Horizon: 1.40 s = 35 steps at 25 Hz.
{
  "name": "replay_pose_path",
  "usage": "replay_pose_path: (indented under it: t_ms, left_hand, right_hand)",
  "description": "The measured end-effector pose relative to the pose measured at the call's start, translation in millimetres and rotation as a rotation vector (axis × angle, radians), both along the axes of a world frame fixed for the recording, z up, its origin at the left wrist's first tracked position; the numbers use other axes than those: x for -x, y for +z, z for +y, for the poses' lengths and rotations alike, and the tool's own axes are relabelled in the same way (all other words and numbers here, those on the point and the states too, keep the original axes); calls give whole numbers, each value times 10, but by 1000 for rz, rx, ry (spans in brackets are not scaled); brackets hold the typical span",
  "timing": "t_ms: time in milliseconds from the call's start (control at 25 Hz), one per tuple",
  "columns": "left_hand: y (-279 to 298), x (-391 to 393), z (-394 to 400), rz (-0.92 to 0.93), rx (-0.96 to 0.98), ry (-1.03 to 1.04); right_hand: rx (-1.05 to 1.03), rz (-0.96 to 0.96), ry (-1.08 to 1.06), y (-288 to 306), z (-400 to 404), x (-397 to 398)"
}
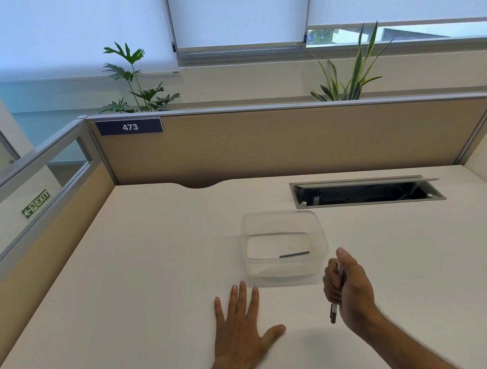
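A clear plastic container (282, 225) stands on the white desk (125, 272), just beyond my hands. A thin dark stick (294, 254) lies on its bottom, near the front wall. My right hand (349, 287) is to the container's lower right, fingers curled round a white pen with a dark tip (334, 313); the dark end points down out of the fist. My left hand (242, 325) rests flat on the desk with fingers spread, a little in front of the container's left corner.
An open cable hatch (366, 194) is cut into the desk at the back right. Beige partition panels (262, 146) wall the desk at the back and left. Two plants (135, 84) rise behind the back partition.
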State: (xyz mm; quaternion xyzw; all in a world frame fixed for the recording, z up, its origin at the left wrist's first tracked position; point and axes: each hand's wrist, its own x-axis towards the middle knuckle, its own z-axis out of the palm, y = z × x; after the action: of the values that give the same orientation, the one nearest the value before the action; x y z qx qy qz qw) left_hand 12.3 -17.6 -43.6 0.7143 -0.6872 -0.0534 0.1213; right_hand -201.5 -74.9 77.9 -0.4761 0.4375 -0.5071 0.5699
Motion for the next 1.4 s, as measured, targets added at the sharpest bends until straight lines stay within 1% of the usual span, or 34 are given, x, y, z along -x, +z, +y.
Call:
replay_pose_path:
  t_ms: [200, 360, 440, 480, 560, 640, 720, 800, 1040, 1200, 1280, 1320, 1400]
  left_hand:
    - [35, 6, 7, -22, -10, 0]
    - [66, 11, 5, -45, -21, -2]
    - [74, 15, 4, -55, -18, -2]
    - [78, 17, 6, -57, -14, -1]
    - [71, 18, 12, -49, -5, 0]
    - [57, 13, 13, -37, 4, -4]
    - [43, 6, 13, -22, 14, -8]
    - [49, 7, 15, -30, 6, -12]
    - [129, 16, 25, -65, -55, -19]
    - [157, 22, 37, -91, -83, -16]
    - [158, 26, 34, -96, -99, -12]
    - [149, 23, 32, -94, -71, -12]
    - [156, 30, 28, -72, -79, -14]
  right_hand:
    - [73, 18, 66, -29, 11, -16]
    - [226, 205, 130, -75, 69, 7]
    - [346, 381, 166, -122, 100, 51]
    - [451, 512, 182, -170, 112, 80]
    - [688, 709, 229, -281, 134, 157]
    - [895, 870, 362, -403, 163, 256]
    - [1034, 1033, 490, -528, 184, 342]
    - [1120, 1146, 558, -661, 188, 416]
    - [1215, 1241, 626, -800, 147, 504]
    - [1146, 1259, 786, -786, 162, 485]
    - [1153, 1272, 776, -778, 147, 478]
    - [1128, 1279, 798, -766, 149, 473]
    - [1173, 1269, 790, -755, 161, 477]
